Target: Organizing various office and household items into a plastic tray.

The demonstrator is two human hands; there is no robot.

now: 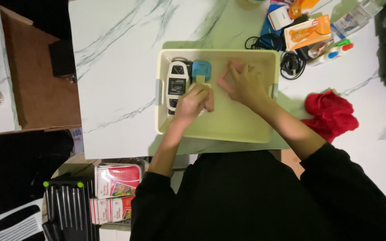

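A pale yellow bin [242, 131] sits on the white marbled table. Inside it, at the left end, lie a white and black handheld device [177, 82] and a blue tape-like item [201, 70]. My left hand [192, 101] is inside the bin, closed around a pink flat piece [210, 101] next to the device. My right hand [246, 85] rests on another pink piece [225, 76] near the bin's back wall, fingers curled over it. Black sleeves cover both my arms.
A red cloth [331, 114] lies right of the bin. Behind it are black cables [291, 64], orange and white packages [307, 31] and markers [338, 49]. Red and white boxes [117, 180] and a black rack [68, 207] sit below the table's front edge.
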